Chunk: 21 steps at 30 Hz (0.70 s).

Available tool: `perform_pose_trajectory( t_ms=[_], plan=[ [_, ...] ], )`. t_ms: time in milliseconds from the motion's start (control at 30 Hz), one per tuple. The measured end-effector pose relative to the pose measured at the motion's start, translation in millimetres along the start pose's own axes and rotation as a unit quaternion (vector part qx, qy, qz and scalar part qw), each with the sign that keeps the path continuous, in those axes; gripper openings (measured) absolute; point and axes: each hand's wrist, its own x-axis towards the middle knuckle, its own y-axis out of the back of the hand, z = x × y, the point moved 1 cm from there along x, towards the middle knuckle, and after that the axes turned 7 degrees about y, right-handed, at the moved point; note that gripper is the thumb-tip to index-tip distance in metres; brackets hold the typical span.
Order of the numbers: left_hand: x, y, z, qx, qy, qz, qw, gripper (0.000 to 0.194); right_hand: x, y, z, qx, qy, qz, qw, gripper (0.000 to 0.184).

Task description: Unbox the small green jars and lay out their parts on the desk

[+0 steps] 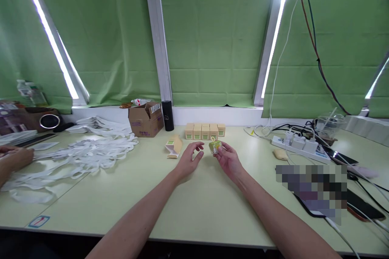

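Between the fingers and thumb of my right hand (230,160) is a small green jar (215,146) with a pale loop at its top, held just above the table. My left hand (190,161) hovers to its left, fingers apart and holding nothing. Left of that hand an unfolded small cardboard box (174,147) with a green label lies tilted on the table. Behind both hands several small closed tan boxes (206,131) with green labels stand in a row.
A brown carton (146,119) and a black cylinder (167,115) stand at the back. White straps (91,149) are heaped left, beside another person's hand (16,160). A power strip (300,147), cables and phones (364,204) lie right.
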Motion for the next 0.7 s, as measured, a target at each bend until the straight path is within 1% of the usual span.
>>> perform_pose_trajectory(
  t_ms=[67,167,233,300,367,433,500,567,633,700],
  plan=[
    [0.1,-0.5,2.2,-0.033,0.016,-0.002,0.999,0.035,0.4,-1.1,3.0,-0.055,0.036,0.016,0.998,0.049],
    [0.5,-2.4,5.1,-0.079,0.026,-0.003,0.997,0.035,-0.6,-3.3,7.5,-0.16,0.075,0.019,0.984,0.057],
    [1.2,-4.0,5.9,-0.117,0.034,-0.007,0.993,0.035,-2.3,-4.4,9.8,-0.215,0.097,0.011,0.972,0.056],
    [1.8,-5.6,5.5,-0.16,0.043,-0.019,0.986,0.037,-4.9,-5.6,10.2,-0.262,0.125,-0.005,0.957,0.051],
    [2.3,-7.2,4.1,-0.203,0.055,-0.034,0.977,0.041,-8.2,-7.3,7.8,-0.314,0.172,-0.024,0.933,0.044],
    [2.3,-8.7,2.8,-0.231,0.064,-0.039,0.97,0.042,-11.7,-9.5,3.5,-0.369,0.232,-0.045,0.899,0.039],
    [1.7,-10.0,2.8,-0.231,0.063,-0.026,0.971,0.042,-14.5,-11.2,-0.4,-0.415,0.283,-0.066,0.862,0.039],
    [0.2,-10.7,5.0,-0.194,0.034,0.005,0.98,0.041,-16.1,-11.4,-2.4,-0.444,0.316,-0.08,0.834,0.039],
    [-2.0,-11.0,9.5,-0.123,-0.03,0.037,0.991,0.039,-16.6,-10.1,-2.2,-0.455,0.34,-0.088,0.818,0.038],
    [-4.4,-10.9,14.7,-0.043,-0.105,0.06,0.992,0.034,-16.7,-8.4,-1.0,-0.455,0.355,-0.094,0.811,0.038]
  ],
)
